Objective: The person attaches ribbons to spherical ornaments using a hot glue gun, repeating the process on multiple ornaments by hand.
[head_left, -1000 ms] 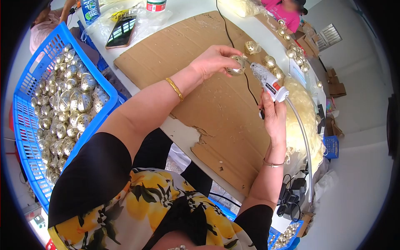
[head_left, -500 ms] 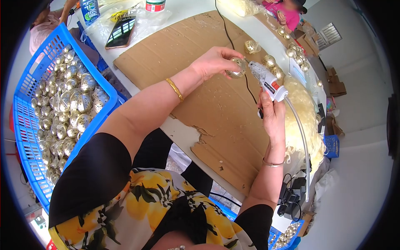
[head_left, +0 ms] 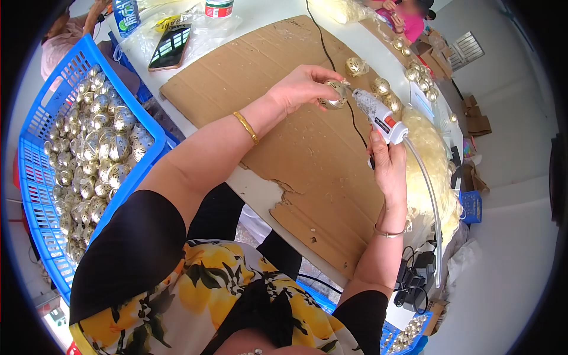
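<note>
My left hand (head_left: 302, 89) is closed on a gold patterned bauble (head_left: 335, 96), its fingers around the top and side. In my right hand (head_left: 387, 163) is a white glue gun (head_left: 378, 115) with a red switch, gripped by its handle. The gun's grey, crusted nozzle end points at the bauble's right side, very near it; whether they touch I cannot tell. A long pale glue stick (head_left: 435, 219) curves down from the gun's rear. Just beyond the hands, more gold baubles (head_left: 380, 86) rest on the cardboard sheet (head_left: 260, 65).
On my left stands a blue basket (head_left: 157, 139) full of gold baubles. A phone (head_left: 170, 48), a blue package (head_left: 126, 16) and a tub (head_left: 219, 8) lie at the back. Pale yellow ribbon-like material (head_left: 429, 160) is heaped at right, near black adapters (head_left: 417, 278). Two other people sit across.
The bauble has turned slightly in my left hand, and a small pale bit now shows at its top. The glue gun has barely shifted.
</note>
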Tool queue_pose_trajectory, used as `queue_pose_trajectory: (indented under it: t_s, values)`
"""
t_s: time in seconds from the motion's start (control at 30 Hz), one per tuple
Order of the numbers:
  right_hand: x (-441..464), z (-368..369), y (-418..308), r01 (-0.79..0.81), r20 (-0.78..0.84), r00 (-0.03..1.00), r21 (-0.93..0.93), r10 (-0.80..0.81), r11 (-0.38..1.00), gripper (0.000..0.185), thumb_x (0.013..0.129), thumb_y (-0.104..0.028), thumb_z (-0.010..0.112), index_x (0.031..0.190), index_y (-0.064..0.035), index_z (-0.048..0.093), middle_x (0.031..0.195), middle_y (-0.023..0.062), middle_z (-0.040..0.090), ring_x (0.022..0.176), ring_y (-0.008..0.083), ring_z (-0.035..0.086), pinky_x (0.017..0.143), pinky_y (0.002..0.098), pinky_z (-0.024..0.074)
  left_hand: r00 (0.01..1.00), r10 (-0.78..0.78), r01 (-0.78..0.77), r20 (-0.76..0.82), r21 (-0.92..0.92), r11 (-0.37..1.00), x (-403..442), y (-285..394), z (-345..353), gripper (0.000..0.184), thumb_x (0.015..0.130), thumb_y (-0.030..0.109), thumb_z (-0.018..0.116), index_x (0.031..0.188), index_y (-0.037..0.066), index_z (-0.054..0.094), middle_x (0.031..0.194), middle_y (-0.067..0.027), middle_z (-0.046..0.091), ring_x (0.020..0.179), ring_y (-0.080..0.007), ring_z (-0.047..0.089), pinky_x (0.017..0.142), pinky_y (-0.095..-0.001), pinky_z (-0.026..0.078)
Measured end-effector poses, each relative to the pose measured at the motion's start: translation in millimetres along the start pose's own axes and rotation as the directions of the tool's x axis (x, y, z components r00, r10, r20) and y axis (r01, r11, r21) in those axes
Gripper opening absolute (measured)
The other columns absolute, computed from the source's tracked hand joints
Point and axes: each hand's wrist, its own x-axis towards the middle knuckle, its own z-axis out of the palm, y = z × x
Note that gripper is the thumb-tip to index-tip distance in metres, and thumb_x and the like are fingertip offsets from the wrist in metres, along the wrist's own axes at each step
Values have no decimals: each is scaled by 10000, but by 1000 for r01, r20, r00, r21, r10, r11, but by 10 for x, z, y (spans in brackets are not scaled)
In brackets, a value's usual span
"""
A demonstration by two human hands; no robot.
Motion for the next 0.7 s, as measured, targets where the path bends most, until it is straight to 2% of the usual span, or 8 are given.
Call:
queue_pose_trajectory:
  t_s: [0.23,0.33,0.5,0.53,0.57,0.6,0.63,0.7]
  values:
    - [-8,-6,20,10,-30,999,-49,-11,999,355,925,-350,494,983,-7,565,694,-3,507,632,77,456,560,233,374,1000,-6,5,-9,-75,997,-3,-1,-14,401,756,46,637,1135,-44,545,974,-100,623,841,-152,618,653,-284,532]
    - [-17,-53,-17,-15,-58,998,214,28,977,312,912,-317,531,960,-10,562,742,9,523,685,79,470,614,235,386,999,-22,16,-45,-145,989,6,-7,-38,400,771,53,626,1148,-43,534,986,-105,623,834,-160,625,644,-295,536]
    - [-50,-76,-92,35,-132,991,256,-1,966,218,844,-192,629,921,-1,558,799,47,550,740,115,515,664,262,427,974,-25,-29,-225,-235,971,64,-38,-123,450,757,66,647,1167,-51,503,960,-108,619,809,-174,625,628,-304,539]
    - [-36,-113,-161,167,-69,984,-8,-167,986,211,795,-134,658,933,-3,568,799,56,548,734,134,525,658,262,432,961,-14,-69,-276,-289,955,75,-45,-164,481,737,78,672,1165,-56,497,933,-115,616,804,-177,619,628,-302,541]
    - [-22,-140,-205,306,36,951,-260,-307,916,238,747,-77,688,946,-5,579,799,66,546,727,154,535,652,262,438,961,-15,-68,-275,-289,955,90,-50,-205,481,737,78,672,1165,-56,497,933,-115,616,804,-177,619,628,-302,541]
    - [-19,-110,-232,293,50,955,-312,-293,904,310,650,-10,708,936,-14,588,825,105,557,722,232,575,632,290,464,951,8,-113,-309,-323,940,98,-41,-241,477,740,78,668,1165,-56,496,931,-117,615,798,-179,619,624,-308,542]
    - [-22,-65,-232,293,49,955,-312,-292,904,310,650,-10,708,936,-14,588,825,105,557,722,232,575,632,290,464,939,30,-158,-343,-354,922,105,-36,-268,473,743,78,664,1164,-56,494,928,-118,615,793,-181,619,620,-315,543]
    - [-30,57,-176,343,97,937,-442,-336,829,315,630,-6,705,922,-7,587,848,137,573,720,300,589,632,342,481,933,37,-172,-358,-354,919,116,-35,-311,473,748,79,656,1169,-57,486,926,-118,613,792,-184,617,615,-317,541]
